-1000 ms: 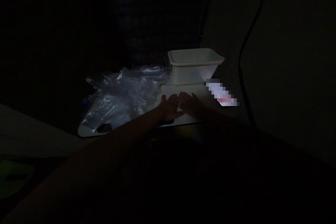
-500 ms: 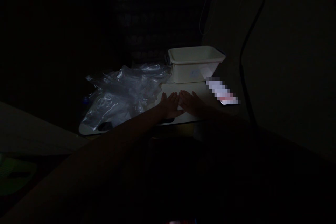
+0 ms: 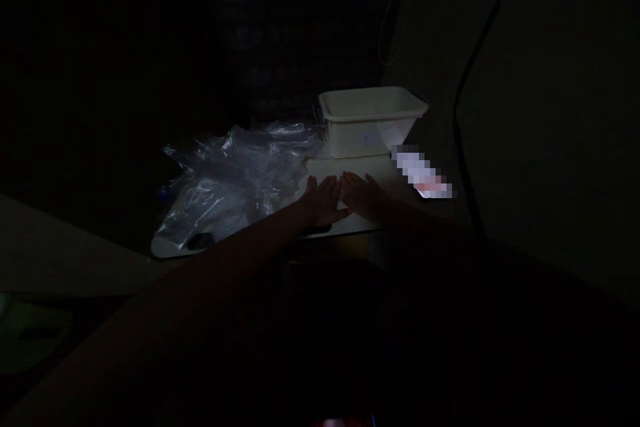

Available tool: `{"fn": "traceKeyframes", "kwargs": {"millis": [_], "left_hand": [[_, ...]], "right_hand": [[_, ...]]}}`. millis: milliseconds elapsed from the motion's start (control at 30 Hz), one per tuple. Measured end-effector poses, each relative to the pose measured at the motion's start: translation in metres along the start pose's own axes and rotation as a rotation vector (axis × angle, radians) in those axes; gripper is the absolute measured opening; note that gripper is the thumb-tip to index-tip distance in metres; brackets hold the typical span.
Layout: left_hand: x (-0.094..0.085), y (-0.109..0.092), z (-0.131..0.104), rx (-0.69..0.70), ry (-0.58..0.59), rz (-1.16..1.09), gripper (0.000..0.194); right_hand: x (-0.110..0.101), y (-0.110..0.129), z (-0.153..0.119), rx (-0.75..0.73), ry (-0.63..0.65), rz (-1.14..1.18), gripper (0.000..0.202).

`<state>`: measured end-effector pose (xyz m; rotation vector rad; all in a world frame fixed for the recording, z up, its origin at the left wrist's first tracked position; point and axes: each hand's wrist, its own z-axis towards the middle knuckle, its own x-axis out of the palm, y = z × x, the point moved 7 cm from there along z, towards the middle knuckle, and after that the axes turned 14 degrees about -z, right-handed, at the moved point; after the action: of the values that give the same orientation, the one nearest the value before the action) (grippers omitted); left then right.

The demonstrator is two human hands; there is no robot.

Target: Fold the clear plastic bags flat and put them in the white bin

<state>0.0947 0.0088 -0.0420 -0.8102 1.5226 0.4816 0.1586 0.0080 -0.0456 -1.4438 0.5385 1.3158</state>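
Observation:
My left hand (image 3: 324, 202) lies flat on the white table (image 3: 370, 165), fingers stretched out and holding nothing. Beside it my right hand (image 3: 364, 197) is also spread flat with nothing in it, and the fingertips of both hands are close together. To the left of the hands a heap of clear plastic bags (image 3: 240, 177) covers that side of the table. Behind the hands stands a white plastic tub (image 3: 373, 123) with an open top. A lit phone (image 3: 423, 173), its screen blurred out, is on the right near the tub.
A dark cable (image 3: 456, 120) hangs down on the right in front of the wall. At the lower left is a green object (image 3: 35, 333), too dim to name. A dark object (image 3: 200, 241) sits at the table's front left edge. The surroundings are very dark.
The view has shifted very slightly. Both hands stay flat in the same place, and the tub, bags and phone have not moved.

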Motion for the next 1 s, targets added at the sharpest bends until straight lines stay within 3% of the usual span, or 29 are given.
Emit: {"fn": "traceKeyframes", "kwargs": {"millis": [567,767,867,1000], "left_hand": [[0.0,0.0,-0.001,-0.014,0.024,0.008,0.071],[-0.003,0.001,-0.002,0.032,0.001,-0.019,0.074],[-0.011,0.002,-0.005,0.099,-0.058,-0.029,0.068],[-0.03,0.015,-0.005,0.082,-0.256,-0.168,0.045]], "right_hand": [[0.003,-0.002,0.003,0.046,0.02,0.119,0.048],[-0.001,-0.027,0.016,0.145,0.192,0.342,0.035],[-0.007,-0.047,0.02,0.25,0.207,0.335,0.033],[-0.004,-0.065,0.017,0.382,0.225,0.327,0.03]]}}
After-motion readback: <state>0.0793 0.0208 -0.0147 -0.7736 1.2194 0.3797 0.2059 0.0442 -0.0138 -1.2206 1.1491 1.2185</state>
